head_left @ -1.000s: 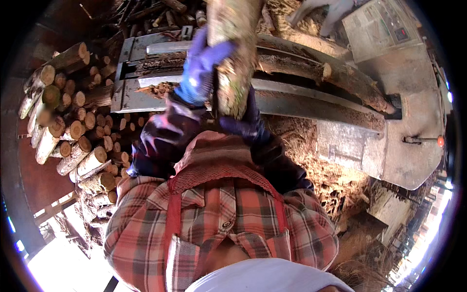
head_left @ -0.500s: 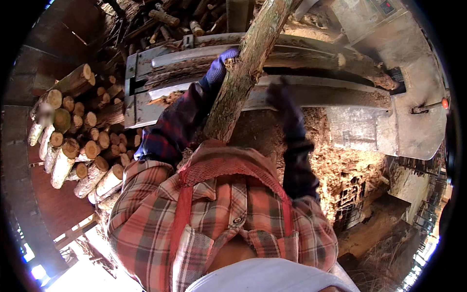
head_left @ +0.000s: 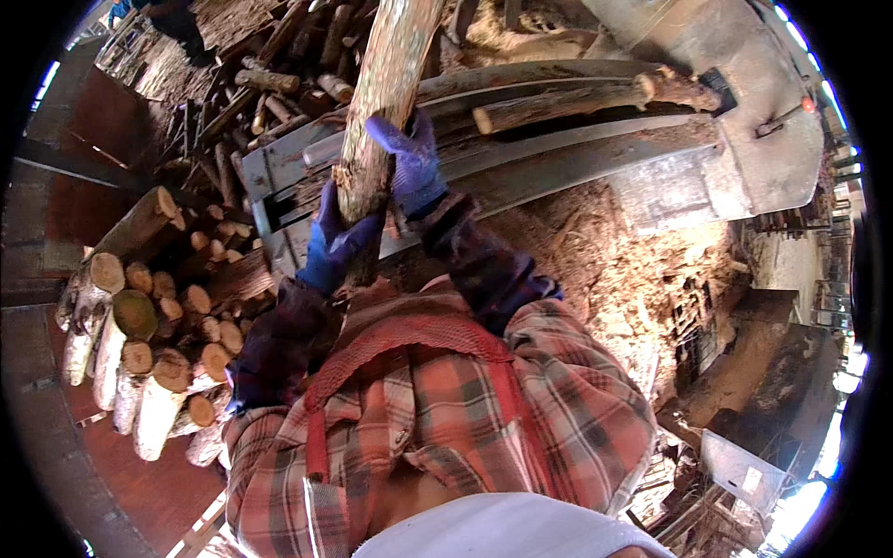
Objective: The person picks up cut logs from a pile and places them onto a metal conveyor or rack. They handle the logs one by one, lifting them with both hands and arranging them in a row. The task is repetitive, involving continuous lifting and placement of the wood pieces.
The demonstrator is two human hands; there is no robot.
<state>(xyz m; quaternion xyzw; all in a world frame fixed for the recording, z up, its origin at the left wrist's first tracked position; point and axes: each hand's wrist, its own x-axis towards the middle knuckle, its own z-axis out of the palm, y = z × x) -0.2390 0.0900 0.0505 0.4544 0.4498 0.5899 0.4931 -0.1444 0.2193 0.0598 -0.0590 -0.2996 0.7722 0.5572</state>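
Observation:
A long, rough-barked log (head_left: pixel 389 70) slants up from my chest to the top edge of the view, over the left part of a metal trough. My left hand (head_left: pixel 339 244), in a purple-blue glove, is closed on the log's lower part, close to my body. Higher up, my gloved right hand (head_left: pixel 416 167) grips the log's right side, its thumb lying across the bark. The log's far end runs out of view, and its near end is partly hidden by my left hand and clothing.
In the metal trough (head_left: pixel 577 175) lies a shorter log (head_left: pixel 558 108), its pale cut end facing left. Cut logs are stacked (head_left: pixel 171 370) at my left. More loose wood (head_left: pixel 270 81) lies beyond the trough. Sawdust (head_left: pixel 614 279) covers the area at right, below a metal machine table (head_left: pixel 679 191).
My right hand, apart from the log before, now grips it. The log has shifted left and stands steeper in view. My left hand sits lower on it. The whole view has turned somewhat.

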